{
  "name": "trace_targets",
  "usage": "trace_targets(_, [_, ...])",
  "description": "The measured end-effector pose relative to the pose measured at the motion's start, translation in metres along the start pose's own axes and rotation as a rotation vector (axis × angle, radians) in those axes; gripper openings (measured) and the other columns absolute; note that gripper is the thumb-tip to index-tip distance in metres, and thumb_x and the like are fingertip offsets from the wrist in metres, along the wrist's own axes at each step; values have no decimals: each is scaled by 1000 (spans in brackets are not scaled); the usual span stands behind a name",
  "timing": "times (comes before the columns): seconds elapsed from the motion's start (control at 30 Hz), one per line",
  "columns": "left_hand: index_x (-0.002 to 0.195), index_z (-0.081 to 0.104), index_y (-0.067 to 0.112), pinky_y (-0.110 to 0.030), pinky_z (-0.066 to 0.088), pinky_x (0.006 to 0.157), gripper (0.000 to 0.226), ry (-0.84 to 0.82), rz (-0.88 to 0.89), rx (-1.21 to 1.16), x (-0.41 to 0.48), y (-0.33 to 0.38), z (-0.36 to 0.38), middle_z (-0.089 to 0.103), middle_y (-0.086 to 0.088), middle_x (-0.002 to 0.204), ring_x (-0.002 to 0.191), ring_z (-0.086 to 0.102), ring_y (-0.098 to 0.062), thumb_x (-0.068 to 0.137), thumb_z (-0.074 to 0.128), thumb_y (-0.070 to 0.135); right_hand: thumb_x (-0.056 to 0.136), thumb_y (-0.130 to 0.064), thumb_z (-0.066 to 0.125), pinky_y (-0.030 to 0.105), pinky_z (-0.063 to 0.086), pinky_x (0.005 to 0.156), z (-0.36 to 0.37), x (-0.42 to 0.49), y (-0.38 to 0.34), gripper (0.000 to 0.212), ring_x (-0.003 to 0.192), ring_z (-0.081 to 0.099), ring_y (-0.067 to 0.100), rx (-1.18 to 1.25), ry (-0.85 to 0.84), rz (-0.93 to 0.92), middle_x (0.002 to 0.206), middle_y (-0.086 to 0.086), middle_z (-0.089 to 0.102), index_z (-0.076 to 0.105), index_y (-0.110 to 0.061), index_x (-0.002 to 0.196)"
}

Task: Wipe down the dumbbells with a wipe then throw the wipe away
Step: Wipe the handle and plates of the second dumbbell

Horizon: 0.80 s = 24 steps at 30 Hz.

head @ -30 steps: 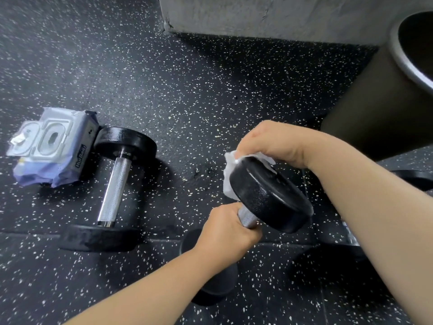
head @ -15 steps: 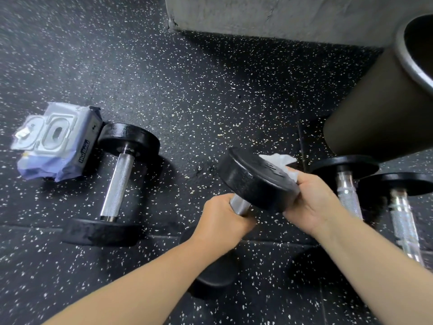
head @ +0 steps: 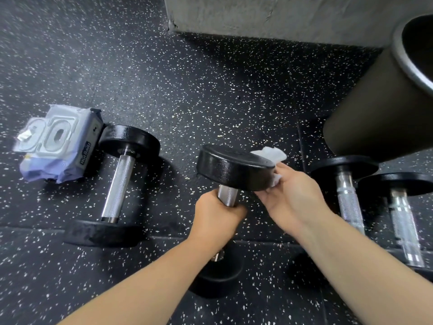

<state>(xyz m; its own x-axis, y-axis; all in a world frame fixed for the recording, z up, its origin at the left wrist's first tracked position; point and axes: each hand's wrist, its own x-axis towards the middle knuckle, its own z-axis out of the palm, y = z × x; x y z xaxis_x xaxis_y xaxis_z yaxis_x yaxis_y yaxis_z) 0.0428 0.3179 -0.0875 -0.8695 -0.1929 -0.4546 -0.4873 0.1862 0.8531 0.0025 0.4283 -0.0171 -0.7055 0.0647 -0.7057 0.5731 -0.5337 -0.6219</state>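
Dumbbell (head: 234, 167) upright, my left hand (head: 218, 221) fisted round the bar (head: 226, 195) just under its top head; my right hand (head: 295, 198) cups wipe (head: 269, 154) against that head's rim. Better to twist bar, wipe pressed flat

One head-worn wide-angle view, pitched steeply down and forward at the speckled rubber floor (head: 210, 90). Both forearms enter from the bottom edge. The left hand (head: 218, 219) and right hand (head: 293, 198), with the lifted dumbbell (head: 234, 167) and wipe (head: 269, 153), sit close, near centre. The concrete wall base (head: 281, 15) runs along the top edge. The bin (head: 375, 102) is cut off at the right, and the wipes pack (head: 58, 144) lies far left.
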Motion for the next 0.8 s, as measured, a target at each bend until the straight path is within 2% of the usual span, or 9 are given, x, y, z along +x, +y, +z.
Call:
trace_targets(0.07, [51,35,18,-28,26,45,34,3,-8,3,1,1,-1,32,10,40,44,27,-14,64,64,7,97,2,34,40,54,93,2,5,1,31,106,65,31,43,23,49,108,18,69,62,4,110])
trace_targets(0.13, [52,35,18,-30,28,46,27,2,-20,-19,3,1,-1,34,7,42,46,30,-17,57,62,14,99,-2,36,35,51,96,5,-6,7,27,88,64,23,-2,27,-4,89,16,65,58,-1,84])
trace_targets(0.2, [52,35,18,-33,28,46,23,1,-34,-50,3,0,-1,36,1,46,49,30,-18,56,59,18,100,-4,39,27,45,91,11,-24,13,39,67,51,10,-110,60,-98,65,0,53,46,-13,62])
trace_targets(0.4, [58,40,14,-25,26,42,31,19,9,10,1,1,3,39,2,48,45,27,-13,71,68,11,97,-6,41,24,37,71,19,-34,20,42,45,38,2,-166,94,-202,45,-15,39,35,-19,58])
trace_targets(0.5, [53,33,16,-22,22,39,37,40,-24,20,4,2,5,31,10,38,39,24,-12,69,64,7,95,1,41,32,49,83,17,-14,8,32,56,50,7,66,27,-117,56,-4,53,51,-10,66])
trace_targets(0.57, [50,31,19,-20,21,37,40,44,-52,29,5,5,5,28,11,33,35,22,-10,69,63,6,97,-5,43,40,54,92,13,4,-1,21,82,64,21,143,-2,12,87,11,68,63,-1,93])
trace_targets(0.63, [49,30,19,-19,21,37,40,39,-56,31,4,5,5,28,11,33,35,22,-10,69,62,6,101,-15,42,42,53,93,13,8,-5,25,94,65,26,165,-5,74,102,15,68,63,0,101])
trace_targets(0.73, [52,35,18,-25,28,41,32,49,-61,-2,7,0,6,35,7,40,41,29,-18,67,63,12,102,-14,41,42,49,100,17,-11,-2,29,86,64,19,179,-35,31,79,7,66,60,-4,82])
trace_targets(0.8, [54,37,17,-29,29,42,30,52,-59,-13,8,-1,6,39,2,44,44,30,-19,68,64,17,103,-15,40,38,46,104,17,-27,2,27,82,65,9,138,-57,-10,75,-1,68,62,-4,92])
